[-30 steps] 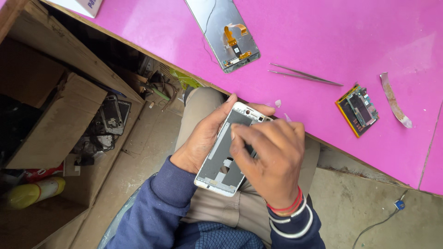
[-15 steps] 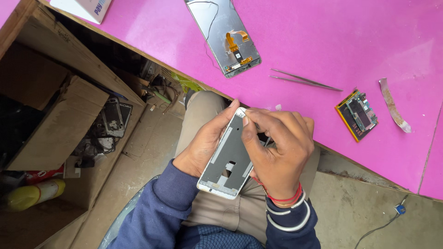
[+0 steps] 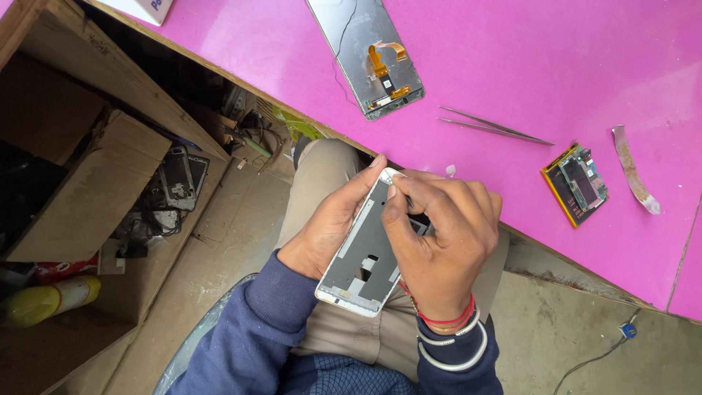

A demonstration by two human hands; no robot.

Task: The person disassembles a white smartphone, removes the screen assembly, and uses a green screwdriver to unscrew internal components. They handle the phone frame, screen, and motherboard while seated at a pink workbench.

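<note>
Phone frame held over the lap, just off the near edge of the pink tabletop; its long axis runs obliquely, from the lower end near the person's body up and away to the top corner by the tabletop edge; left hand lies under and along the frame's left side, fingers wrapped around the edge, thumb reaching the top corner, so this hand is closed in a grip on the frame; right hand lies over the frame's upper right part, fingers curled and pinched down onto the inside near the top corner; whether a small part sits between those fingertips cannot be told; both hands touch the frame, the right one covering the working spot; frame: thin, flat, rectangular, pale metal rim, dull grey inner plate with cut-out openings; on the tabletop, well apart from the hands: screen panel face down with orange flex ribbon, slim steel tweezers, small circuit board on a yellow-edged piece, a curled strip; tabletop smooth and glossy; cardboard box at left on the floor
</note>
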